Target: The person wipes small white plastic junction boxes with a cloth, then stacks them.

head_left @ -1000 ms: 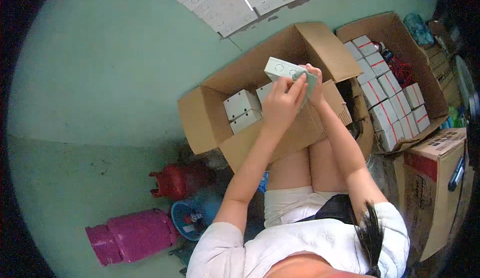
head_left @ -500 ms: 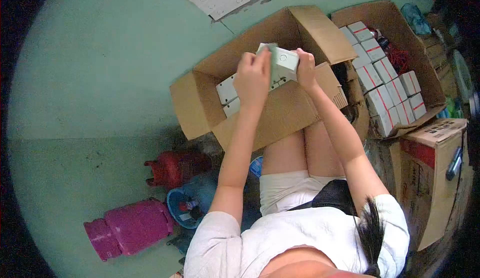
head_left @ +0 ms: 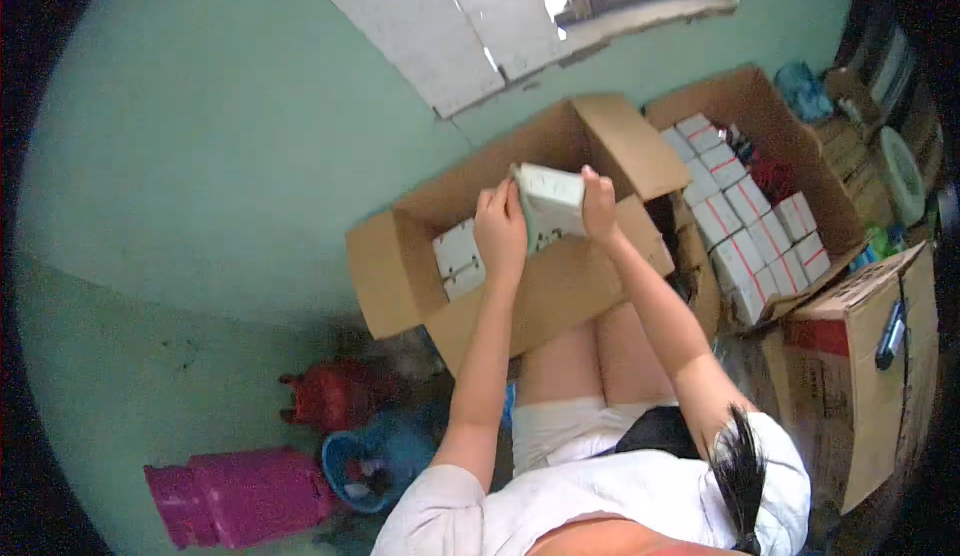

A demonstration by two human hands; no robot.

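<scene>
Above the opening of a large cardboard carton, a small white box with a pale greenish side is held between both hands. My left hand grips its left end, fingers bent at the edge. My right hand closes on its right end, with the thumb or a finger along the top. Inside the carton lie more white boxes with small dark marks; the arms and the held box partly hide them. The carton's flaps stand open.
To the right, a second open carton contains several white boxes with red stripes. A closed carton stands nearer, a dark blue object on it. At left are a pink gas cylinder, a red cylinder and a blue bucket.
The white box has turned in my hands, so a longer face now shows instead of the end with a circle. The camera view has tilted up, revealing more of the window.
</scene>
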